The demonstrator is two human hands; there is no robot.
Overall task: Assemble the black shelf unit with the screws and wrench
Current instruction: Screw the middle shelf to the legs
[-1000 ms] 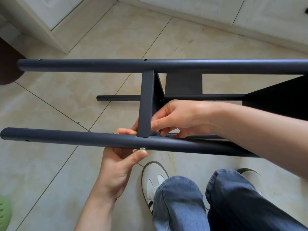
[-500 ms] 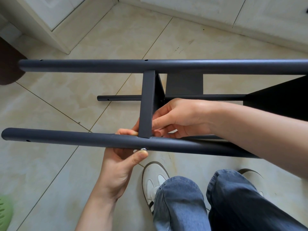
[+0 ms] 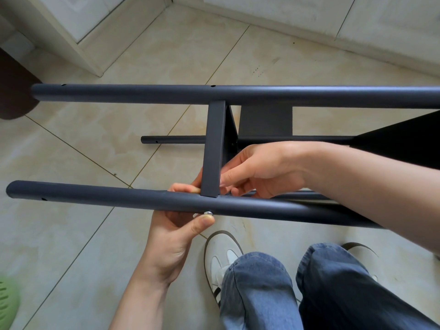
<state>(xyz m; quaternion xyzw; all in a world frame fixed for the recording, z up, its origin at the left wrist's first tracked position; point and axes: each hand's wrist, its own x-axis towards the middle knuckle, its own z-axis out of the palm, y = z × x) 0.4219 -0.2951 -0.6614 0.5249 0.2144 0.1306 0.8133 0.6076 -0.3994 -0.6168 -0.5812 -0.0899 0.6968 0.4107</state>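
Observation:
The black shelf unit lies on its side across the tiled floor, its near pole (image 3: 95, 195) and far pole (image 3: 142, 92) running left to right. A flat shelf edge (image 3: 214, 148) spans between them. My left hand (image 3: 176, 232) wraps the near pole from below, its thumb tip pressing the silver screw (image 3: 208, 213) in the pole's side. My right hand (image 3: 259, 169) reaches behind the shelf edge at the joint, fingers curled and pinching something small that is hidden. No wrench shows.
A third thin pole (image 3: 171, 140) and a dark shelf panel (image 3: 404, 141) lie further back. White cabinets (image 3: 78, 27) stand behind. My jeans and white shoe (image 3: 221, 258) are below; a green slipper (image 3: 7, 303) is at the bottom left; a dark brown object (image 3: 14, 91) is at the left.
My right hand's fingers have shifted slightly at the joint. The frame and my left hand have stayed in place.

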